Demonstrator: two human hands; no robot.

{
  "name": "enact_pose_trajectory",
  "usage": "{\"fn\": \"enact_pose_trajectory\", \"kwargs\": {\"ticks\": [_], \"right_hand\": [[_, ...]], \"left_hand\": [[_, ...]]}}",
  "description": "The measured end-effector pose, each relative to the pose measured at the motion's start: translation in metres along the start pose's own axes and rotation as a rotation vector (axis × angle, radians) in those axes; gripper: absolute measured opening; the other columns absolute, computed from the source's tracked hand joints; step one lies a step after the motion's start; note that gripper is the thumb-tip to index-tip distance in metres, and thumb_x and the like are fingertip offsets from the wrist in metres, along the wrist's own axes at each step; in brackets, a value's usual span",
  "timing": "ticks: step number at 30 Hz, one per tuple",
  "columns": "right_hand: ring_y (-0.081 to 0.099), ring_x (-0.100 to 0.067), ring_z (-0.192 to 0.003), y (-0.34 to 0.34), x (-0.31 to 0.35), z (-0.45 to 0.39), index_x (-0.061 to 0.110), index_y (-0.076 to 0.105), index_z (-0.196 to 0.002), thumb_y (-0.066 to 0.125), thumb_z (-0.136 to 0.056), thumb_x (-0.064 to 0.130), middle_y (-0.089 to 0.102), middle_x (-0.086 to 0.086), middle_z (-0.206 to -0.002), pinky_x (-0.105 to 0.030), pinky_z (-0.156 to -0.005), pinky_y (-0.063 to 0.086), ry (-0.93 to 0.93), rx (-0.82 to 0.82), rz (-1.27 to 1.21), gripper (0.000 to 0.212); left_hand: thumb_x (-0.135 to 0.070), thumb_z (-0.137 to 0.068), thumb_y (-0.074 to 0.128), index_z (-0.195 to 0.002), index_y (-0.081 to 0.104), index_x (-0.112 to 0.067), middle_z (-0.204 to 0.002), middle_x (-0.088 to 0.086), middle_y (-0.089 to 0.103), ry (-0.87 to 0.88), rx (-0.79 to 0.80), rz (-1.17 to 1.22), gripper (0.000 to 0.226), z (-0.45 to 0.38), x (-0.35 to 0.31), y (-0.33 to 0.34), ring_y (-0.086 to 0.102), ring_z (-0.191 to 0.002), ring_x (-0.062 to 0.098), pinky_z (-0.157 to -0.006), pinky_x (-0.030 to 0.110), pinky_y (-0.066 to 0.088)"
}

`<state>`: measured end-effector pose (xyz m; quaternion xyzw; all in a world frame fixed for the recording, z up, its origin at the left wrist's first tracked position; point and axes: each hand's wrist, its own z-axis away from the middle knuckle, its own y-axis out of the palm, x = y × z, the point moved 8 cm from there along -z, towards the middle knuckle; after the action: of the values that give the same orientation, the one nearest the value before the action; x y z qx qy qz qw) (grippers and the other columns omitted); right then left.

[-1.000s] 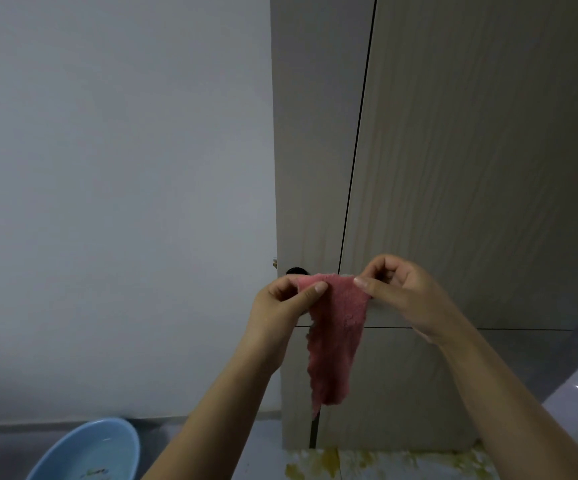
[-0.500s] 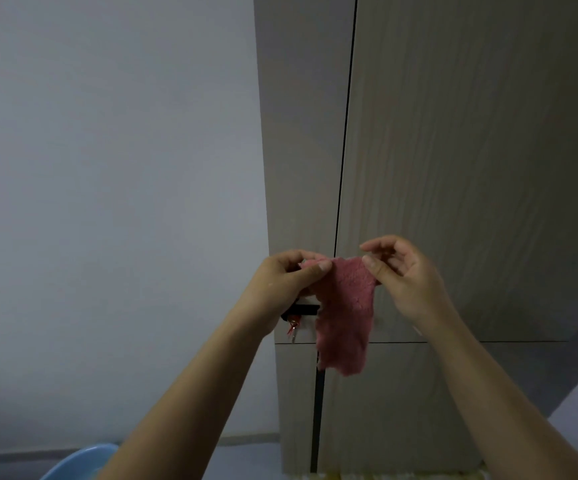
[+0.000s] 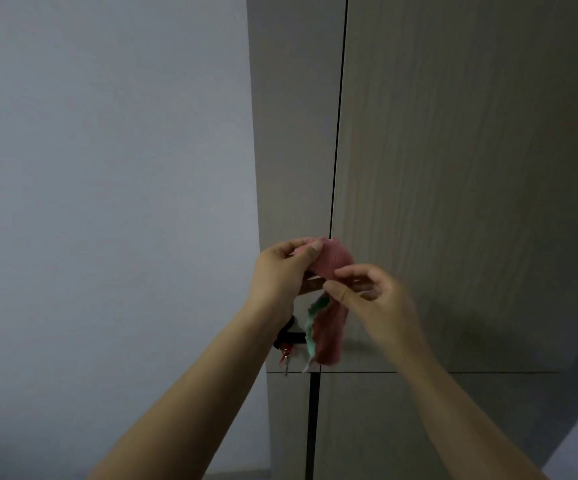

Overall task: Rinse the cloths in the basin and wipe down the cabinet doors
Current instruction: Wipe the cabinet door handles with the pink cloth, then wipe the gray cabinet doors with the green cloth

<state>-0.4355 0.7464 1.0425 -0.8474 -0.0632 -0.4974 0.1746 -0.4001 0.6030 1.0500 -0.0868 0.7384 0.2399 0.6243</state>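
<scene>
Your hands have drawn closer together since half a second ago, and the pink cloth (image 3: 329,268) that hung flat between them is now bunched and folded over. Your left hand (image 3: 282,275), at centre frame, pinches the cloth's upper end between thumb and curled fingers. Your right hand (image 3: 370,296), just below and to the right, pinches a lower fold with thumb and forefinger, the other fingers loosely curled. Beneath both hands the cloth's tail hangs down, showing a pale green edge (image 3: 310,336) along its left side. Behind it stand the wood-grain cabinet doors (image 3: 454,168), filling the right half of the frame. A dark handle (image 3: 291,336) with a small key (image 3: 285,358) dangling shows lower centre, left of the cloth. A grey wall (image 3: 107,168) fills the left half.
</scene>
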Motion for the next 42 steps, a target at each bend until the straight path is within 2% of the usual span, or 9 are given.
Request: {"fn": "enact_pose_trajectory", "kwargs": {"ticks": [4,7,11,18,27,30,32,36,42], "right_hand": [[0.067,-0.005,-0.081,0.001,-0.005,-0.001,0.024,0.07,-0.093,0.076,-0.071,0.033,0.072,0.007,-0.088,-0.019,-0.072,0.054,0.026,-0.032,-0.045,0.025],[0.069,-0.01,-0.072,-0.001,-0.01,-0.005,0.021,0.072,-0.088,0.071,-0.082,0.021,0.073,0.004,-0.077,-0.019,-0.062,0.053,0.081,-0.019,-0.082,0.006],[0.069,-0.02,-0.07,0.002,-0.026,-0.006,0.011,0.072,-0.087,0.066,-0.086,0.018,0.073,-0.006,-0.076,-0.025,-0.061,0.052,0.246,0.016,-0.207,0.008],[0.067,-0.018,-0.063,0.01,-0.055,-0.001,0.005,0.069,-0.085,0.065,-0.086,0.015,0.071,-0.008,-0.073,-0.025,-0.055,0.051,0.485,0.05,-0.385,0.011],[0.063,-0.02,-0.075,-0.022,-0.086,-0.006,0.015,0.056,-0.089,0.045,-0.1,0.024,0.066,-0.007,-0.086,-0.035,-0.069,0.052,0.467,0.034,0.12,0.019],[0.064,-0.024,-0.088,-0.021,-0.104,-0.006,0.008,0.061,-0.107,0.051,-0.098,0.029,0.067,-0.009,-0.097,-0.036,-0.078,0.051,0.517,-0.001,0.089,0.025],[0.062,-0.025,-0.097,-0.02,-0.117,-0.001,0.006,0.061,-0.113,0.055,-0.095,0.029,0.067,-0.012,-0.106,-0.036,-0.084,0.049,0.573,0.02,0.041,0.03],[0.05,-0.02,-0.12,-0.013,-0.122,0.011,0.02,0.059,-0.118,0.066,-0.086,0.006,0.058,-0.008,-0.122,-0.035,-0.103,0.04,0.6,0.241,-0.052,0.036],[0.063,-0.017,-0.1,-0.022,-0.106,0.004,0.023,0.073,-0.087,0.065,-0.085,0.003,0.07,0.0,-0.099,-0.023,-0.081,0.049,0.468,0.297,0.099,0.021]], "left_hand": [[-0.017,-0.091,0.061,-0.105,0.067,-0.002,-0.093,0.016,0.071,-0.055,0.008,0.113,0.02,0.005,0.009,-0.001,0.071,-0.076,0.022,-0.066,0.027,0.058],[-0.021,-0.091,0.06,-0.108,0.065,0.002,-0.095,0.018,0.071,-0.12,0.068,0.161,0.029,0.008,0.02,-0.003,0.071,-0.083,0.024,-0.073,0.027,0.058],[-0.027,-0.088,0.064,-0.111,0.068,-0.007,-0.099,0.009,0.073,-0.125,0.171,0.002,0.031,0.017,0.033,-0.005,0.071,-0.086,0.017,-0.072,0.021,0.055],[0.01,-0.077,0.066,-0.137,0.047,-0.013,-0.102,0.014,0.071,-0.284,0.168,0.125,0.067,0.018,0.082,-0.016,0.071,-0.083,0.022,-0.066,0.026,0.056],[0.001,-0.084,0.06,-0.129,0.056,-0.01,-0.096,0.009,0.07,-0.403,0.115,0.237,0.047,0.003,0.096,-0.045,0.066,-0.078,0.021,-0.064,0.03,0.058],[-0.025,-0.079,0.064,-0.127,0.053,0.0,-0.099,0.012,0.07,-0.542,0.073,0.285,0.055,0.01,0.12,-0.043,0.067,-0.085,0.025,-0.071,0.037,0.055],[-0.036,-0.079,0.067,-0.137,0.046,-0.003,-0.118,0.016,0.065,-0.608,0.141,0.224,0.071,0.022,0.14,-0.037,0.065,-0.103,0.031,-0.079,0.042,0.053],[0.001,-0.058,0.082,-0.152,0.013,-0.033,-0.145,0.018,0.041,-0.537,0.205,0.071,0.121,0.018,0.149,-0.041,0.054,-0.117,0.034,-0.099,0.047,0.047],[-0.002,-0.082,0.07,-0.149,0.03,-0.031,-0.127,0.01,0.056,-0.369,0.228,-0.417,0.082,0.005,0.126,-0.055,0.058,-0.111,0.027,-0.1,0.047,0.047]]}}
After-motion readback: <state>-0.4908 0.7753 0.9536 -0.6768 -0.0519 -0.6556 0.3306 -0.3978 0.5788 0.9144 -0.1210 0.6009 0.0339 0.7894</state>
